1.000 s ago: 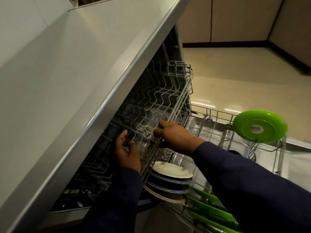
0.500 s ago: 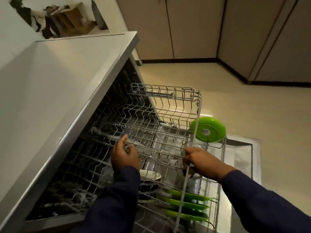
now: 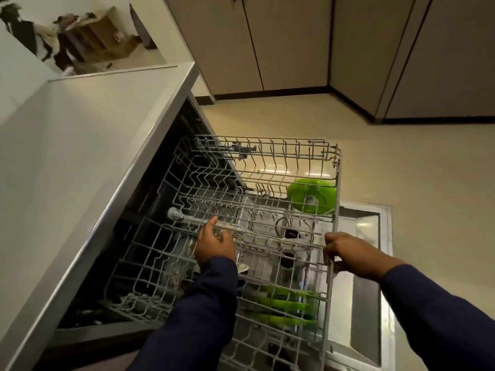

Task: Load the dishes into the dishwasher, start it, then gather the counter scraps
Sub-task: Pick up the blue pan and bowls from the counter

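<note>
Upper rack (image 3: 267, 162) above lower-rack plates (image 3: 284, 306), right of counter (image 3: 80, 156).

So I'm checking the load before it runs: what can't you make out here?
All in the head view:
- Lower rack: upper rack wires and the left sleeve hide most of it; green plates blurred, count unclear.
- Dark items under the wires: too obscured to identify.
- Left hand: fingers go among the wires; grip unclear.
- Dishwasher interior: dark, under the counter.
- Door: the right hand and its arm cover part.
</note>
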`<state>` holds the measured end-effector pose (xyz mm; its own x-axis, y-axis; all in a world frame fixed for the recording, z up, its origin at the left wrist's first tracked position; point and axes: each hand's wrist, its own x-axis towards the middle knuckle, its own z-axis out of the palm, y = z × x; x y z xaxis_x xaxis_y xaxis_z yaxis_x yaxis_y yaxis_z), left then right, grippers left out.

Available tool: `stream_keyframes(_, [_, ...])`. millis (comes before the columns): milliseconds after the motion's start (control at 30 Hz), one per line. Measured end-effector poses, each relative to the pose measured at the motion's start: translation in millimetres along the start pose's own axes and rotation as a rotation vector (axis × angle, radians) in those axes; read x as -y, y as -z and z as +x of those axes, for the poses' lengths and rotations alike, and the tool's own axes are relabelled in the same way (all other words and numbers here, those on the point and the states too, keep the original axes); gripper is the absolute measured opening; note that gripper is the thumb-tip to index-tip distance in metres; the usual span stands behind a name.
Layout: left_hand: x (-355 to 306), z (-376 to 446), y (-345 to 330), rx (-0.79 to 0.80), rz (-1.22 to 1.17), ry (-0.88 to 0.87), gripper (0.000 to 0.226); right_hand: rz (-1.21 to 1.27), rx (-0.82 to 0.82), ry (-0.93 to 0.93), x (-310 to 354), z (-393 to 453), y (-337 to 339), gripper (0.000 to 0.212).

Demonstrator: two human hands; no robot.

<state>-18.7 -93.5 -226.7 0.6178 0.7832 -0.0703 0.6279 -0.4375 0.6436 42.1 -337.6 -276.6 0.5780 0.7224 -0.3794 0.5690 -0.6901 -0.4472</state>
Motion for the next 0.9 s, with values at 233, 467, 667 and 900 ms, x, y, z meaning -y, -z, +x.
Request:
stream_keyframes(233, [2,-15,-7,0.057,0.065,0.020,0.039,0.032,-0.001,-0.060,-4,-9,-2,0.017])
stream_keyframes(467, [-10,-35,-2,0.144,0.100,0.046,0.043,-0.025,0.036,-0.200,16,-14,-1,0.037])
stream_keyframes(667, [-26,-52,28,0.221,0.112,-0.015,0.046,0.028,0.062,-0.268,55,-32,4,0.042])
stream_keyframes(900, [-49,-69,87,0.204,0.028,-0.034,0.049,0.173,-0.018,-0.190,114,-37,58,0.039])
